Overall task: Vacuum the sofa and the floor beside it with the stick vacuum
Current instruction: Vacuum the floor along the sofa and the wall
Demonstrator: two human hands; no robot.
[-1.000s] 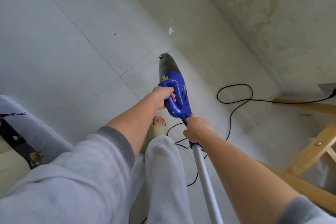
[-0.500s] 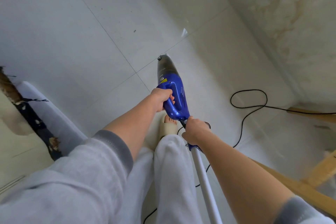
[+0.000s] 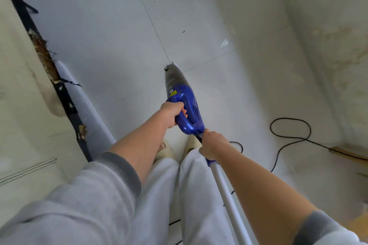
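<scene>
One blue plastic stick vacuum (image 3: pixel 187 109) with a grey dust cup and a white tube points down at the pale tiled floor (image 3: pixel 119 36). The left hand (image 3: pixel 172 112) grips its loop handle; the right hand (image 3: pixel 212 144) clasps the tube joint. One black cable (image 3: pixel 289 137) lies to the right.

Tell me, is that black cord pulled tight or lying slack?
Slack: the black cord lies looped on the floor, right of the vacuum.

Home living room: worn sofa (image 3: pixel 23 89), tiled floor (image 3: pixel 111 32)
</scene>
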